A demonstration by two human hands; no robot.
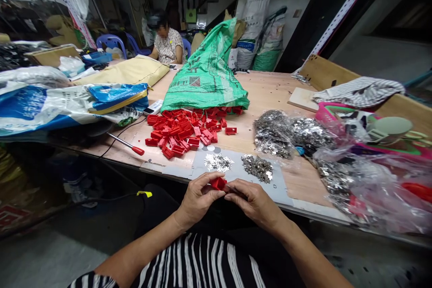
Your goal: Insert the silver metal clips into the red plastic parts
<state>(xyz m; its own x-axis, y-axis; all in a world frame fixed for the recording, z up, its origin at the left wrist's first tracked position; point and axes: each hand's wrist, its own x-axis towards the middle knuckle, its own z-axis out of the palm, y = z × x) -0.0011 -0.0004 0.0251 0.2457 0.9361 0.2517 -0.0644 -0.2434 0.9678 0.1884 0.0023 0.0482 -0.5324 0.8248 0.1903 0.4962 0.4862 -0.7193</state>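
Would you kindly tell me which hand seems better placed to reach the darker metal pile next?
Probably the right hand: it is nearer the darker metal pile, while the left hand is farther left, holding a red part.

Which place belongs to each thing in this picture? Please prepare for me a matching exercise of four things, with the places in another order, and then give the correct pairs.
Things:
1. Green sack
2. Striped cloth
3. Two small metal heaps
4. Single red part

Places:
A. on the grey sheet
B. in the person's hands
C. just behind the loose red parts
D. at the right, against a wooden board

Right pairs: 1-C, 2-D, 3-A, 4-B
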